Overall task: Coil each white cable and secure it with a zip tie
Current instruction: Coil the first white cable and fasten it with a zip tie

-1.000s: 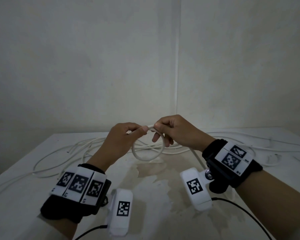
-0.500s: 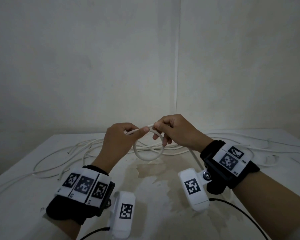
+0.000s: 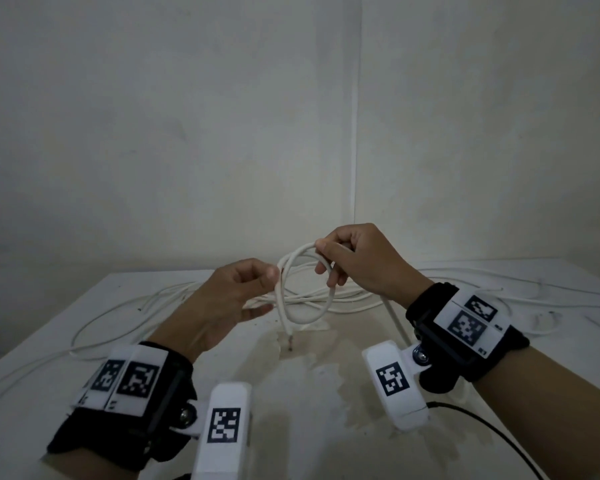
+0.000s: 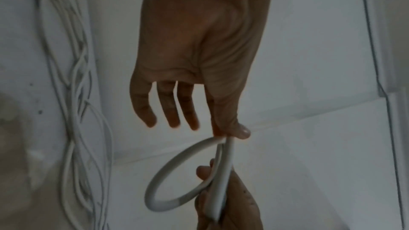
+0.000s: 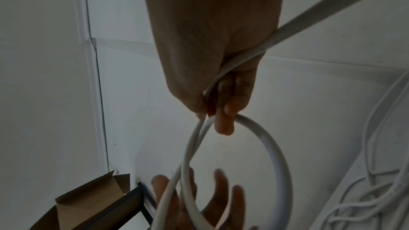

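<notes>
A white cable (image 3: 303, 318) is bent into a small coil of about two turns, held in the air over the table (image 3: 32, 403). My left hand (image 3: 274, 276) pinches the coil's left side between thumb and forefinger, the other fingers (image 4: 172, 111) straight. My right hand (image 3: 326, 252) grips the top of the coil (image 5: 272, 148), higher than the left. The cable's cut end (image 3: 289, 336) hangs down from the left hand. The long remainder (image 5: 332, 10) runs back under my right palm to the table. No zip tie shows in any view.
Several loose white cables (image 3: 146, 306) sprawl across the back and right (image 3: 499, 292) of the stained table. Walls meet in a corner close behind. A black cord (image 3: 482, 427) trails at the front right. An open cardboard box (image 5: 88, 204) stands beyond the table's left side.
My right hand has risen and laid another turn on the loop, which is now larger. My left hand has shifted to the loop's left side, and the cut end now hangs down.
</notes>
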Demonstrator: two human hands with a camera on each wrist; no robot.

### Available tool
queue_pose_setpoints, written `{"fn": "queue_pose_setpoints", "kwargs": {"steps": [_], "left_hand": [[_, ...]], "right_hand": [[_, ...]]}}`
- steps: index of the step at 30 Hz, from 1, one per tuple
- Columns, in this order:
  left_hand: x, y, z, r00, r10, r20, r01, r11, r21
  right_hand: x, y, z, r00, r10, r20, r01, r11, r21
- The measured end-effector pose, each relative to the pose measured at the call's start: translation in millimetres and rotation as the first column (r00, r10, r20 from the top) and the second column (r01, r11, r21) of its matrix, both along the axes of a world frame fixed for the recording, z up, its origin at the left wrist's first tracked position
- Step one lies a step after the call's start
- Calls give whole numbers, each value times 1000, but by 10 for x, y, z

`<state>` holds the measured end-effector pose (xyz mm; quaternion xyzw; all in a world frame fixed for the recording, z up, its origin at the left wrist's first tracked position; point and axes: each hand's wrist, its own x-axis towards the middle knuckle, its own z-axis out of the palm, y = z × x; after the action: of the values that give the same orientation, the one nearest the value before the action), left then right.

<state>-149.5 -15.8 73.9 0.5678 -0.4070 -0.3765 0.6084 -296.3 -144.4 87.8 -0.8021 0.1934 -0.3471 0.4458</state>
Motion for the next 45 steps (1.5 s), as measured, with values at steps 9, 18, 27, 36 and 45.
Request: {"fn": "queue_pose_setpoints", "kwargs": {"steps": [9,18,27,36,45], "left_hand": [[-186,-73,71,989,17,147,-13,1000,-27],[-134,-182,-17,740,334,584,-253,943,-218],[-86,-250,-124,244,410,879,-348,883,-315],[-18,-181,-82,695,283,661,-192,959,-209],[-165,-91,-59,737,100,668,-51,994,-93]], "right_hand": [[-45,25,-34,999,-8,36,8,1000,-8],[-42,48,-34,1000,-11,-2,11,999,47],[-10,194,-4,998,25,-65,-22,998,59],[-90,148,-40,999,36,-12,-35,993,117],[-184,87,-81,1000,25,4,-25,998,62]]}}
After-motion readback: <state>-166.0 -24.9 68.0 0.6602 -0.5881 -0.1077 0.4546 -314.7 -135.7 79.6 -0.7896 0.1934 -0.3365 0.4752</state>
